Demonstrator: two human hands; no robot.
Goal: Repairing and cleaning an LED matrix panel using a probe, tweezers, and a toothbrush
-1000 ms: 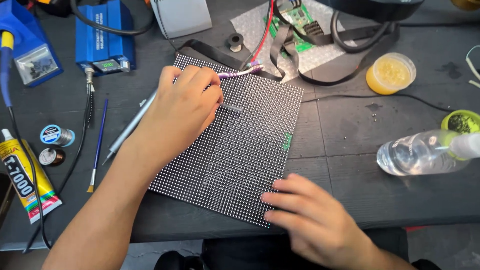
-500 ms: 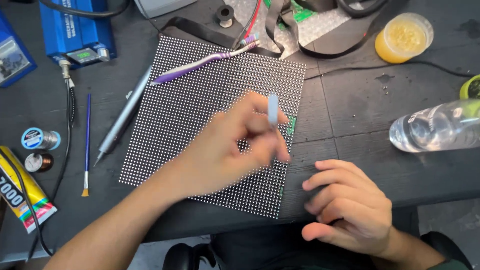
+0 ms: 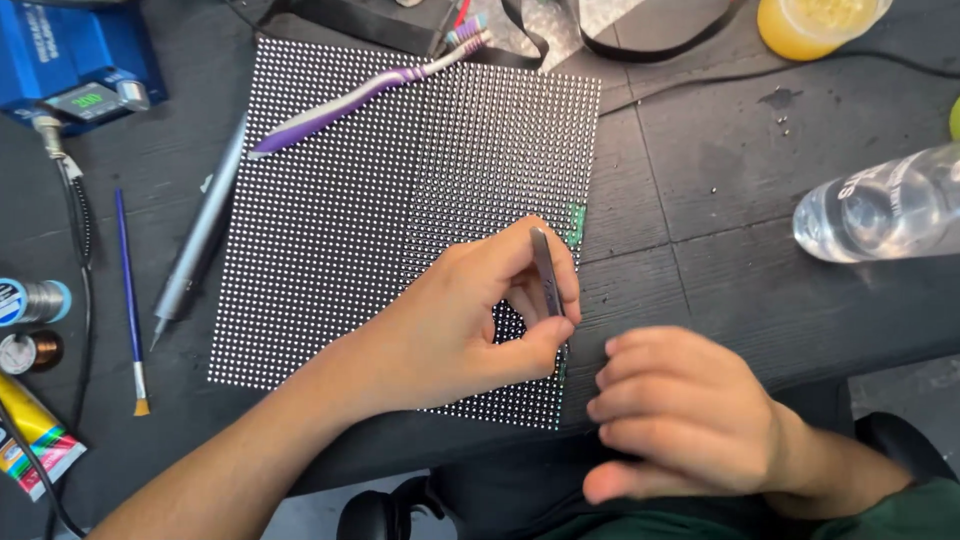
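The left hand [image 3: 450,320] pinches slim metal tweezers [image 3: 546,275] in a narrow grip of thumb and fingers, their tips down at the right edge of the dotted LED panel [image 3: 380,200] lying flat on the dark tabletop [image 3: 700,220]. The right hand [image 3: 680,420] rests just beside that edge, fingers loosely curled and holding nothing (a purple toothbrush [image 3: 350,95] lies across the panel's top).

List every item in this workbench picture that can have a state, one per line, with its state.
left hand: pinching metal tweezers over the dotted panel
right hand: empty, resting at the table edge
toothbrush: lying on the panel
plastic bottle: lying on its side
small brush: lying flat beside the panel
yellow cup: upright, open
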